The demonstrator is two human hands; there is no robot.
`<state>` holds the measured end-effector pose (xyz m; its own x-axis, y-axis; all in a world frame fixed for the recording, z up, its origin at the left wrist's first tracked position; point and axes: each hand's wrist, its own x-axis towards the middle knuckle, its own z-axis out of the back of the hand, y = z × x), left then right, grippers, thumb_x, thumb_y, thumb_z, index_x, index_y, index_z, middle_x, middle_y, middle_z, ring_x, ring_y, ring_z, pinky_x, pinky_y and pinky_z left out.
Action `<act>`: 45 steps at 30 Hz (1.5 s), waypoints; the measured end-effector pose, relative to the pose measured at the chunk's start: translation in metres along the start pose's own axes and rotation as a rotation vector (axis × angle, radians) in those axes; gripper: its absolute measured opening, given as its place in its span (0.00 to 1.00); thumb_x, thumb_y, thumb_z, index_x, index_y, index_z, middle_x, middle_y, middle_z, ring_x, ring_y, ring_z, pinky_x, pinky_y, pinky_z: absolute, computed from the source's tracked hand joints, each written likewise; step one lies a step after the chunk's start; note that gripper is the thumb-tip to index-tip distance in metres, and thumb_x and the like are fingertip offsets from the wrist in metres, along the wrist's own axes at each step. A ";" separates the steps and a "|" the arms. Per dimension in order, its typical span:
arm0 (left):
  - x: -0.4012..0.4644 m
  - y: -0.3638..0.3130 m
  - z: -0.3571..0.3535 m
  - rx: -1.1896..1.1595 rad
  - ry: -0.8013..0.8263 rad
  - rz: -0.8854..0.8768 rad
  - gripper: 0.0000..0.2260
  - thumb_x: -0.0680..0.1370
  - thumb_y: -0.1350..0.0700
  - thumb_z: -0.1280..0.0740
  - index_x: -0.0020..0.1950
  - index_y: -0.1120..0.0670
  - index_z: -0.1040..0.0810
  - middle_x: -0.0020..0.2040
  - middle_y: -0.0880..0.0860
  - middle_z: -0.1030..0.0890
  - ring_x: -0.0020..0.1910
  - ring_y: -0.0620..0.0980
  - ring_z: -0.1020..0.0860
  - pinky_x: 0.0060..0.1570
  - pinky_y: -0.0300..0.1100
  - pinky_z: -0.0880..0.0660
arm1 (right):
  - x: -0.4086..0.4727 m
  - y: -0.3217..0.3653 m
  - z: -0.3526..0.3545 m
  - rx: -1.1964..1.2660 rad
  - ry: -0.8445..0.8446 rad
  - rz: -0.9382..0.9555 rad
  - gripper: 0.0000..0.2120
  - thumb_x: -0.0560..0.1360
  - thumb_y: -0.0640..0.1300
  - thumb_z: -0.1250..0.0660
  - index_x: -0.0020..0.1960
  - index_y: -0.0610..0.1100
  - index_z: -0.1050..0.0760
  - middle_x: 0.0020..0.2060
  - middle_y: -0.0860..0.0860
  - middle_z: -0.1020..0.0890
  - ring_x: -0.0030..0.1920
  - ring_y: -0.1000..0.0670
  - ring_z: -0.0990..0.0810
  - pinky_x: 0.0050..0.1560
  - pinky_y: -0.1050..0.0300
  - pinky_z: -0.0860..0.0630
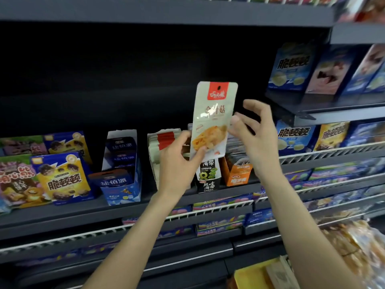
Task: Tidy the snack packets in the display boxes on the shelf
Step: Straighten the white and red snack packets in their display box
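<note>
- A dark shop shelf point(116, 207) before us carries snack display boxes, blue cartons alongside.
- Our left hand point(177, 161) pinches a pale packet point(212, 119) by its lower edge, upright above the boxes.
- Our right hand point(256, 134) hovers just beside it, fingers spread, holding nothing.
- The white box point(155, 176) looks stacked; this packet is not yet filed, so we judge tidying mid-way.
</note>
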<state>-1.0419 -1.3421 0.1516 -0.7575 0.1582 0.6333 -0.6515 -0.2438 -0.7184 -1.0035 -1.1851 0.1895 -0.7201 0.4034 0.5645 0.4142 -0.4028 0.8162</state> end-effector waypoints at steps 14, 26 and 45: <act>-0.014 0.013 -0.020 0.403 -0.011 -0.377 0.22 0.78 0.43 0.37 0.68 0.53 0.26 0.63 0.50 0.25 0.59 0.47 0.29 0.57 0.39 0.32 | -0.017 0.000 0.015 0.136 -0.061 -0.108 0.08 0.81 0.39 0.40 0.58 0.44 0.26 0.49 0.52 0.16 0.49 0.55 0.17 0.44 0.62 0.23; -0.010 0.017 -0.019 0.422 -0.011 -0.405 0.20 0.74 0.43 0.33 0.62 0.52 0.21 0.56 0.50 0.23 0.52 0.47 0.31 0.49 0.39 0.31 | -0.021 -0.009 0.019 0.200 -0.066 -0.138 0.09 0.81 0.40 0.39 0.59 0.51 0.28 0.51 0.49 0.16 0.50 0.51 0.17 0.47 0.57 0.22; -0.010 0.029 0.018 -0.033 0.104 0.128 0.16 0.75 0.56 0.28 0.60 0.46 0.28 0.50 0.39 0.20 0.51 0.38 0.21 0.48 0.33 0.23 | 0.012 -0.020 0.011 0.055 0.185 -0.190 0.04 0.80 0.40 0.37 0.52 0.46 0.25 0.40 0.53 0.16 0.34 0.55 0.18 0.32 0.64 0.23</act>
<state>-1.0522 -1.3678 0.1299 -0.8335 0.2264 0.5040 -0.5490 -0.2371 -0.8015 -1.0142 -1.1633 0.1808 -0.8751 0.3086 0.3728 0.2879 -0.2871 0.9136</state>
